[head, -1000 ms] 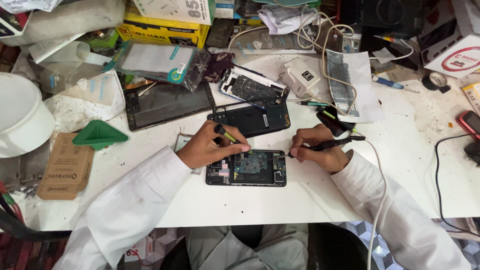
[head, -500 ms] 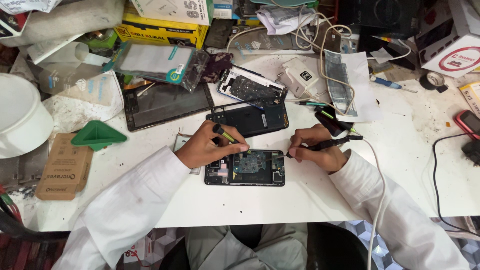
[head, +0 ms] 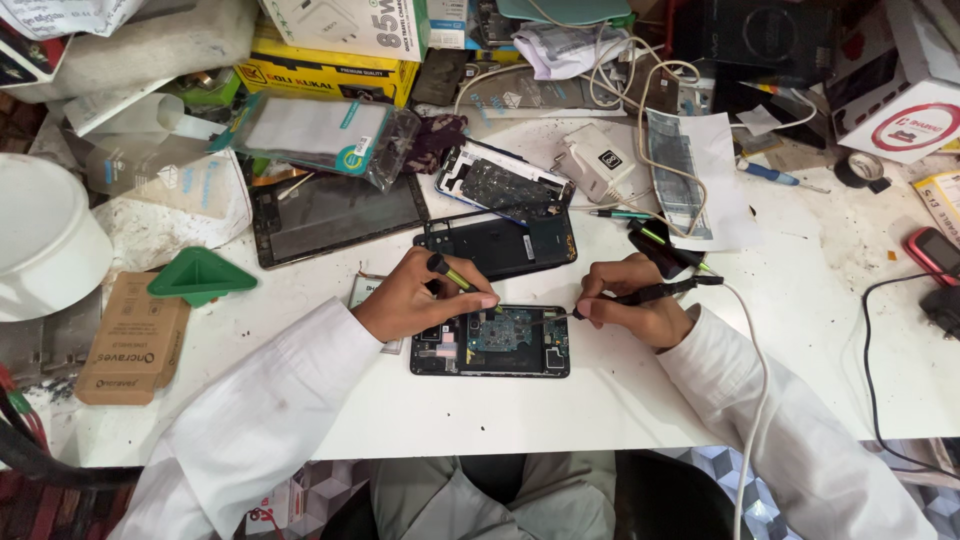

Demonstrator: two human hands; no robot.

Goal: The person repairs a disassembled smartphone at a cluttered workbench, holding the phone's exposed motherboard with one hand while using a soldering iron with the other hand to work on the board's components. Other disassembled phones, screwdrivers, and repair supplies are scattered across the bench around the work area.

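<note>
the opened phone [head: 490,342] lies flat on the white tabletop [head: 600,410], just in front of the person, its back off and the blue-green circuit board showing. the left hand [head: 415,298] rests on the phone's upper left edge, its grip closed around a thin yellow-green tool with a black cap [head: 452,274], whose tip points down at the board. the right hand [head: 630,305] sits at the phone's right end, its grip closed around a black soldering pen [head: 655,292]; the pen's fine tip touches the board near the top middle, and a white cable [head: 757,380] trails from it down past the right sleeve.

just behind the phone lie a black back cover [head: 500,245] and, beyond it, another stripped phone frame [head: 500,185]. a dark tablet [head: 335,215] lies to the left of those, with a green triangular pick [head: 200,277] and a brown cardboard packet [head: 135,335] further left. a white bowl-like tub [head: 45,240] stands at the far left edge; what it holds cannot be seen. boxes, a white charger [head: 597,160] and tangled cables crowd the back of the tabletop, well apart from both hands.
</note>
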